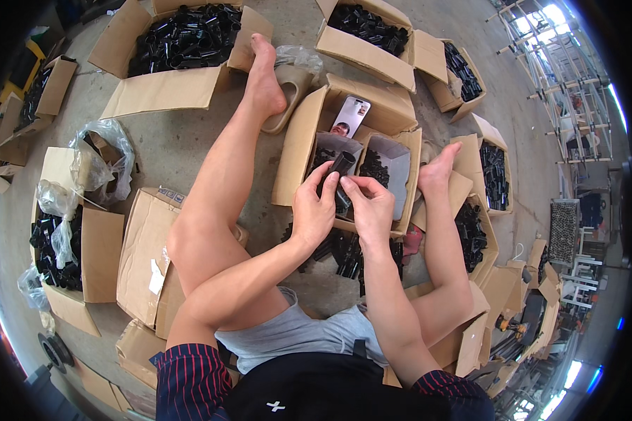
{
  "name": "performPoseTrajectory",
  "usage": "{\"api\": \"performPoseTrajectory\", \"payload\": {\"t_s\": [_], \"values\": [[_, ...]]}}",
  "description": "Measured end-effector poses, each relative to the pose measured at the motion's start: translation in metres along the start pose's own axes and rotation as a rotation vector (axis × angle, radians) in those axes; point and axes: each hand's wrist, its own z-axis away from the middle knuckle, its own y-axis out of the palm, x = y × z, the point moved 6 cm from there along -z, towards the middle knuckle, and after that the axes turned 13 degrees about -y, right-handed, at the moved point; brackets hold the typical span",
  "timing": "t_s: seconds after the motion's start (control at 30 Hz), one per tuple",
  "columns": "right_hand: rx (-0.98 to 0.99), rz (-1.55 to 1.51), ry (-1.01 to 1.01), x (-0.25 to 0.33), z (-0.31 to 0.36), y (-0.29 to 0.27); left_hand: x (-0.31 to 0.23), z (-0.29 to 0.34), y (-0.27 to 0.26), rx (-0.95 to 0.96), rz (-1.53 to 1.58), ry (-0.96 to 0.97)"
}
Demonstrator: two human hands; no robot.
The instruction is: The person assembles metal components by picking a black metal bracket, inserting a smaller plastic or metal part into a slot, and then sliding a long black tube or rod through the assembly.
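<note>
My left hand (314,205) is closed round a short black tube-shaped part (344,162), tilted with its round end up. The fingertips of my right hand (371,208) are pinched against the same part's near side; whether they also hold something small is hidden. Both hands are over the near side of an open cardboard box (298,165) between my legs. In it are two grey trays (398,184) with small black pieces (374,167). A phone (350,116) with a lit screen leans at the box's far side. Longer black parts (350,256) lie below my hands.
Open cartons of black parts stand around me: a large one (165,91) far left, one (367,50) far ahead, others at right (495,175) and left (102,245). A clear plastic bag (112,158) lies at left. My feet flank the middle box. A metal rack (565,84) stands far right.
</note>
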Motion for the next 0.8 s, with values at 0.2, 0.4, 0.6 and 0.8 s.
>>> {"api": "performPoseTrajectory", "payload": {"t_s": [0.2, 0.4, 0.6, 0.8], "values": [[0.057, 0.390, -0.184, 0.017, -0.002, -0.002, -0.005, 0.002, -0.001, 0.004, -0.021, -0.002], [0.131, 0.342, -0.255, 0.019, -0.002, -0.001, -0.002, 0.001, -0.001, 0.017, -0.001, -0.004], [0.118, 0.050, -0.073, 0.003, -0.007, -0.004, -0.002, 0.003, 0.000, 0.012, -0.017, 0.003], [0.086, 0.275, -0.123, 0.007, 0.001, 0.000, 0.008, -0.002, 0.006, 0.038, 0.052, -0.028]]}}
